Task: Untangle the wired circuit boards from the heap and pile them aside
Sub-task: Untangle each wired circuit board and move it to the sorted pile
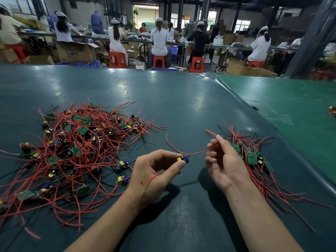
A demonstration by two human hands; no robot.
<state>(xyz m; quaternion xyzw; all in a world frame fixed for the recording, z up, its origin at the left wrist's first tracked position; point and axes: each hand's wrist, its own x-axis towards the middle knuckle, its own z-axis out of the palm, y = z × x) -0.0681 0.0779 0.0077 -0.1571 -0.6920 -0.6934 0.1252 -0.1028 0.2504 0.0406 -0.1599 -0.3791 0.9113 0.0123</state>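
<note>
A circuit board (183, 159) is pinched by the left hand (154, 177); its red wire (197, 152), toward 2 o'clock, is grasped by the right hand (223, 160).

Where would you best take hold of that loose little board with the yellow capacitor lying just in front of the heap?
Probably by the board's long edges, coming straight down from above with the left hand. It lies flat on the mat at the heap's near edge, so its sides look exposed, while tugging its red wires might drag the tangle along.

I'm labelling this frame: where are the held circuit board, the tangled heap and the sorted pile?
held circuit board (183, 158), head view, its yellow capacitor.
tangled heap (81, 142), head view, heap's middle.
sorted pile (251, 158), head view, a green board.
</note>
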